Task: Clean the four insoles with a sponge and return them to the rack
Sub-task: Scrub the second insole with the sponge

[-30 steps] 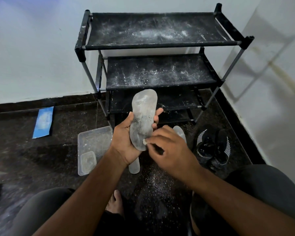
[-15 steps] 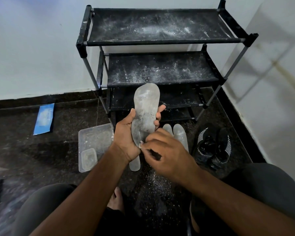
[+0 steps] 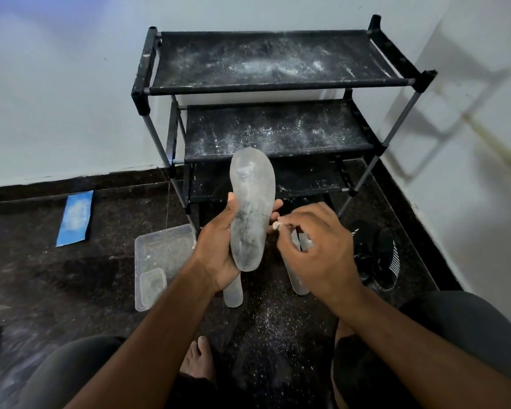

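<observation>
My left hand (image 3: 219, 249) grips a pale, dusty insole (image 3: 250, 208) upright by its lower half, toe end up, in front of the black rack (image 3: 278, 84). My right hand (image 3: 316, 249) pinches a small whitish sponge piece (image 3: 276, 225) at the insole's right edge. More insoles lie on the dark floor beneath my hands: one (image 3: 233, 293) pokes out under my left wrist, another (image 3: 298, 278) shows under my right hand. The rack's shelves are dusted with white powder and carry no insoles.
A clear plastic tray (image 3: 160, 246) with a smaller clear box (image 3: 152, 283) in it sits on the floor to the left. Black shoes (image 3: 378, 255) stand to the right by the wall. A blue cloth (image 3: 75, 218) lies far left. My bare foot (image 3: 199, 361) and knees are below.
My right hand with the sponge has moved from the insole's lower part out to its right edge. The insole stays held upright in my left hand.
</observation>
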